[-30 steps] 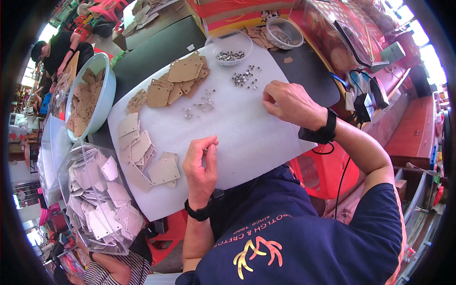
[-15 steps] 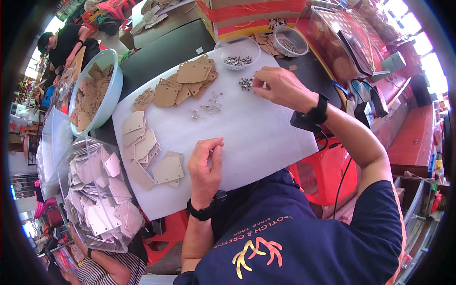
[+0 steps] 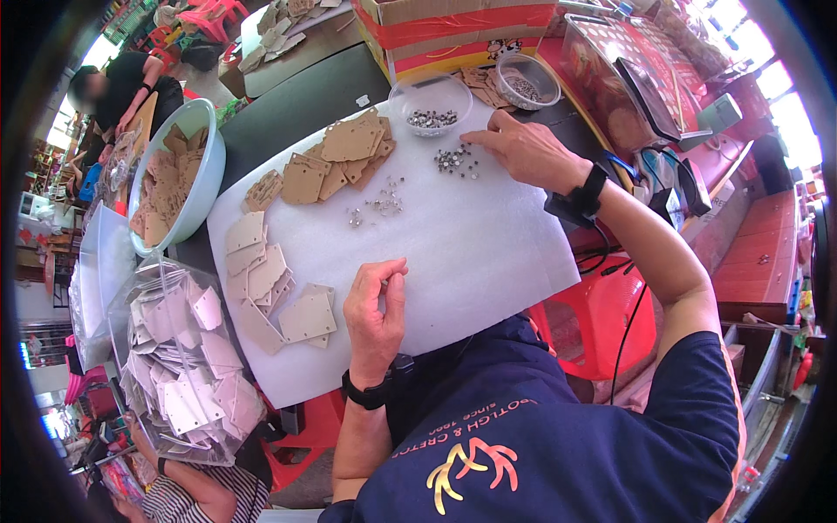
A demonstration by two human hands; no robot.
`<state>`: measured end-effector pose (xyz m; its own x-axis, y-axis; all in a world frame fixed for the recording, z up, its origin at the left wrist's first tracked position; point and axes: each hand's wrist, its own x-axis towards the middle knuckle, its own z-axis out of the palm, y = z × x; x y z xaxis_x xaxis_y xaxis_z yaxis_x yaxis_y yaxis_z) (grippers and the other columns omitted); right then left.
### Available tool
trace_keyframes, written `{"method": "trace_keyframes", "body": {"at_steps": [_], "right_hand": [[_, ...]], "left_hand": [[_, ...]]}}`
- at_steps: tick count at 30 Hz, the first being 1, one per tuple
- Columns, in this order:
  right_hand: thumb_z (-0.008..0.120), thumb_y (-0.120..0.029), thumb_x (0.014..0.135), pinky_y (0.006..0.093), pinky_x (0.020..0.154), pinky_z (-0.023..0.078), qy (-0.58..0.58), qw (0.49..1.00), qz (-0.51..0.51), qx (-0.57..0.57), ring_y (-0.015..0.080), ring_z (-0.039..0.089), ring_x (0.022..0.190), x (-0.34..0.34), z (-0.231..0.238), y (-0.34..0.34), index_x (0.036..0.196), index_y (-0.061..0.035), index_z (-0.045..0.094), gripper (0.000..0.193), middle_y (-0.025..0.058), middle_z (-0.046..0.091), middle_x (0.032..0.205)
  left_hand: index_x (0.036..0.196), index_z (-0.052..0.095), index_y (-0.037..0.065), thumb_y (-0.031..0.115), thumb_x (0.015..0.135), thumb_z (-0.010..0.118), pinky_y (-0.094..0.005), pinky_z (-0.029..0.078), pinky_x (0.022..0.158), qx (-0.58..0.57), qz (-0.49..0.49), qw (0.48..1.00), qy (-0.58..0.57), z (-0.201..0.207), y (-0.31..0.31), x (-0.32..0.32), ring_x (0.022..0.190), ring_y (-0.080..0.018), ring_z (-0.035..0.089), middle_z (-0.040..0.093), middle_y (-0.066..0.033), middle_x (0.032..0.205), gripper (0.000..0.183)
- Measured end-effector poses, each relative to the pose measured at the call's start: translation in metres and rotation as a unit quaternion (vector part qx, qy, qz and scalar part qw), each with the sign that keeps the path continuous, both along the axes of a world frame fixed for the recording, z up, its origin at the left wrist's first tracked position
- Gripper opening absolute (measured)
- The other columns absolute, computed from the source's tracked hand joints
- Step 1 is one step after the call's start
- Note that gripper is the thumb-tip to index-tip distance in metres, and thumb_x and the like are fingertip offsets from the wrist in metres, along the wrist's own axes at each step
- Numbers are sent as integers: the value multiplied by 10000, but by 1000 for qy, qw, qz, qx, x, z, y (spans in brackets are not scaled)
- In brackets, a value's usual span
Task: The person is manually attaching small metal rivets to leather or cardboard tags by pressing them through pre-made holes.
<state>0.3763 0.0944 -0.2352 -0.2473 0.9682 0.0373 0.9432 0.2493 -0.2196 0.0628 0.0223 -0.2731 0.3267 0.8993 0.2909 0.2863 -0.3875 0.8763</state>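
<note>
My right hand (image 3: pixel 534 155) is over the far right of the white foam sheet (image 3: pixel 453 270), its index finger stretched out beside a loose pile of small silvery metal studs (image 3: pixel 455 159); nothing shows in its fingers. My left hand (image 3: pixel 375 318) rests at the sheet's near edge, fingers curled and thumb close to the index finger; whatever they hold, if anything, is hidden. Smaller clear and silvery pieces (image 3: pixel 384 202) lie mid-sheet. Beyond the stud pile stands a clear round tub (image 3: pixel 410 90) with more studs. Brown cards with small holes (image 3: pixel 349 144) and paler beige cards (image 3: pixel 307 315) lie along the left side.
At left stand a pale blue basin (image 3: pixel 218 144) of brown cards and a clear plastic bin (image 3: pixel 122 305) of pale cards. A second tub (image 3: pixel 551 98) and a cardboard box (image 3: pixel 453 39) are at the back. Other people sit at the left. A red stool (image 3: pixel 602 322) is below the table.
My right hand has opened from a pinch and shifted slightly right, its index finger now extended. The stud pile is more spread out. My left hand has hardly moved.
</note>
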Motion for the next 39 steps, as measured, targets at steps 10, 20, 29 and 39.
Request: {"method": "trace_keyframes", "body": {"at_steps": [10, 20, 29, 39], "right_hand": [[552, -42, 822, 421, 692, 507, -37, 999, 34, 1, 348, 626, 767, -12, 11, -20, 1197, -108, 627, 388, 159, 564, 1025], [582, -103, 891, 416, 640, 494, -15, 997, 68, 37, 334, 606, 699, -37, 3, -19, 1188, -112, 643, 303, 164, 553, 980], [567, -82, 891, 423, 630, 493, 17, 998, 52, 29, 342, 604, 701, -31, 7, -20, 1253, -95, 589, 363, 161, 554, 978], [582, 12, 765, 451, 652, 494, -49, 996, 68, 8, 369, 623, 726, -40, 13, -33, 1243, 0, 530, 481, 209, 548, 961]], "left_hand": [[1071, 629, 8, 33, 957, 537, -258, 483, 754, -7, 7, 1000, 7, 0, -1, 0, 827, -137, 608, 648, -68, 942, 149], [1062, 626, 4, 35, 955, 542, -255, 483, 760, -11, 6, 1000, -4, -1, 0, 0, 829, -133, 608, 655, -67, 935, 140], [1032, 641, 5, 27, 934, 562, -270, 481, 693, 3, 12, 1000, -11, -2, 0, 2, 797, -181, 619, 649, -98, 917, 128], [1054, 632, -2, 12, 938, 554, -266, 493, 715, -3, 9, 1000, -16, -1, 0, 0, 817, -164, 626, 649, -91, 932, 141]]}}
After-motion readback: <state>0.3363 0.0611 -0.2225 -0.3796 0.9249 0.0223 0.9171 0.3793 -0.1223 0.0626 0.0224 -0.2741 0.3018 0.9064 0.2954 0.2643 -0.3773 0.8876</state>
